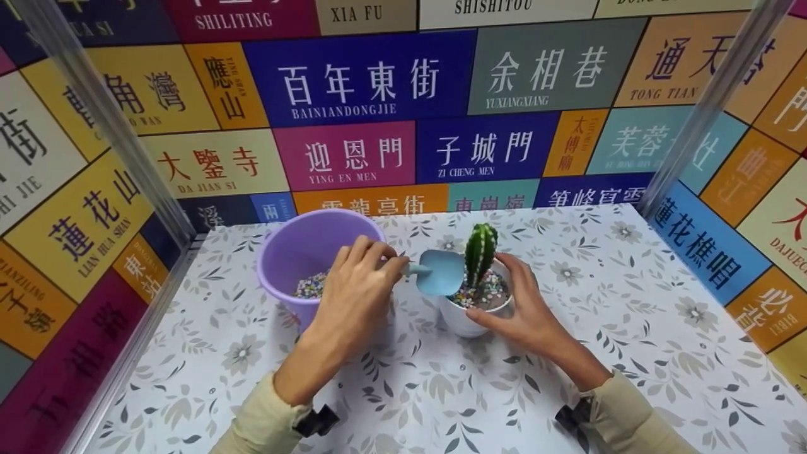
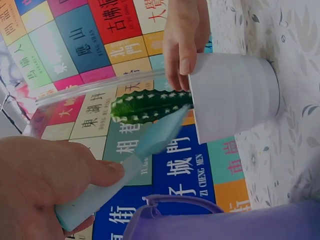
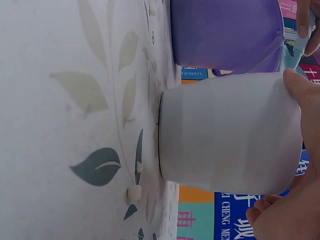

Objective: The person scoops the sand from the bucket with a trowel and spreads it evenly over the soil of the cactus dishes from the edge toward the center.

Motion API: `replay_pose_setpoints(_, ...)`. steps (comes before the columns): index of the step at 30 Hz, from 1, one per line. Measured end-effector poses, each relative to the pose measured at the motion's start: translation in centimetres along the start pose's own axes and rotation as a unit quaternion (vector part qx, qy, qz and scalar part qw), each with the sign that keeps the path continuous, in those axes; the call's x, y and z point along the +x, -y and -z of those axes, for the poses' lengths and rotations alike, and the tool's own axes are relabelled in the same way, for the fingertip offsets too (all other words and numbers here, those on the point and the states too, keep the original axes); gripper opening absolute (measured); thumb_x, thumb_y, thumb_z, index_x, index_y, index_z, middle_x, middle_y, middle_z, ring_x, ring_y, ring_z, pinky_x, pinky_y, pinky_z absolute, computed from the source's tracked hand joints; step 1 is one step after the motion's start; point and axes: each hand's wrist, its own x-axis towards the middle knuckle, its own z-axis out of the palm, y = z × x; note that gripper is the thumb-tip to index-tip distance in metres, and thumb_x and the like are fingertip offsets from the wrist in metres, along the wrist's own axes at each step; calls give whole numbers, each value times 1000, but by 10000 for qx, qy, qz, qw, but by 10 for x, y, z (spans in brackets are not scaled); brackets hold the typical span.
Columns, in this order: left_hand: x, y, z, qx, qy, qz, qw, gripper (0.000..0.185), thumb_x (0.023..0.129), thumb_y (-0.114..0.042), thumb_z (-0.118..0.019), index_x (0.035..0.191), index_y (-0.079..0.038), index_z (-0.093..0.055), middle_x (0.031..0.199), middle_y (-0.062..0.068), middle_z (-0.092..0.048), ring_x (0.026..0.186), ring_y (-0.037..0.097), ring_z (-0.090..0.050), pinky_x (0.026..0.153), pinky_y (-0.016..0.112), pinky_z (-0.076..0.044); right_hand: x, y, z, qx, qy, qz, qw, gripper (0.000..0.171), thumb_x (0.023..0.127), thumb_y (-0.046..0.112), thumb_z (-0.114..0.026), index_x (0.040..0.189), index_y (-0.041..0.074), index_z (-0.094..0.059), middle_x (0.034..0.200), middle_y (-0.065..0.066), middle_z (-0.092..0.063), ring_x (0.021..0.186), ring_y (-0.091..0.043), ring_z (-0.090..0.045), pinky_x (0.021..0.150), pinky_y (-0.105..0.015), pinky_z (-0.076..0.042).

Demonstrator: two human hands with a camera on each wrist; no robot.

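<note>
The left hand (image 1: pixel 353 287) pinches a blue scoop (image 1: pixel 439 272) over the white pot (image 1: pixel 463 318); the right hand's (image 1: pixel 526 309) grip curls round that pot, right of the purple bucket (image 1: pixel 302 252).

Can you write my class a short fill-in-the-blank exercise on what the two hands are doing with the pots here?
1. The left hand holds a small blue ____.
2. The cactus stands in a ____ pot.
3. The right hand grips the pot that holds the ____.
4. Coloured pebbles lie in the ____ bucket.

Missing words: scoop; white; cactus; purple
</note>
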Motion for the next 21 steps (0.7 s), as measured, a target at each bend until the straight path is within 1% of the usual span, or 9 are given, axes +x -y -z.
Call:
replay_pose_setpoints(3,-2,4,0,-22,-86,99,9999,25,98,-11,-78,123,-17,-81,117,6,-76,107,27,-60,86,39,-49,-1,2,2,98,-63,19,9999,114,85,42,-91,172,23,-20,179,-13,-17,166,-40,-20,126,-75,-25)
replay_pose_setpoints(6,-3,11,0,-115,-235,211,9994,22,100,-14,-77,122,-16,-82,115,7,-77,106,28,-61,84,39,-50,0,6,4,224,-262,178,9992,112,87,36,-90,173,24,-19,180,-9,-15,167,-36,-17,128,-74,-22)
replay_pose_setpoints(8,-5,16,0,-309,-325,312,9985,22,99,-13,-78,121,-15,-81,115,7,-76,106,28,-61,84,40,-50,1,10,5,330,-492,382,9975,109,88,31,-89,173,23,-21,180,-6,-17,167,-32,-18,129,-69,-21)
replay_pose_setpoints(11,-10,25,1,-728,-456,507,9950,22,99,-13,-78,121,-14,-81,115,8,-76,107,29,-60,87,43,-49,3,18,6,446,-916,797,9916,102,90,23,-87,172,21,-27,179,-5,-24,166,-28,-24,130,-61,-23)
replay_pose_setpoints(14,-16,35,1,-1088,-631,729,9894,22,100,-14,-77,122,-13,-81,113,8,-75,105,29,-58,90,45,-47,5,28,6,465,-1326,1269,9819,91,91,14,-84,168,16,-36,176,-7,-32,164,-25,-30,131,-49,-27)
replay_pose_setpoints(17,-22,45,1,-1256,-822,931,9843,22,100,-15,-77,122,-12,-81,111,9,-75,104,30,-58,91,46,-45,5,40,6,394,-1701,1754,9689,81,90,8,-82,162,9,-44,172,-11,-39,162,-27,-34,131,-39,-28)
replay_pose_setpoints(19,-27,52,1,-1287,-895,1072,9818,22,100,-14,-77,122,-12,-82,111,9,-75,103,30,-59,91,46,-45,4,48,5,387,-1920,2089,9581,75,90,7,-80,158,5,-49,169,-14,-43,160,-30,-36,131,-36,-29)
replay_pose_setpoints(21,-32,58,2,-1320,-909,1208,9796,23,99,-15,-78,122,-12,-81,111,10,-75,103,31,-58,91,46,-44,3,57,3,382,-2132,2417,9459,70,89,7,-78,154,2,-54,166,-18,-47,158,-33,-39,131,-38,-30)
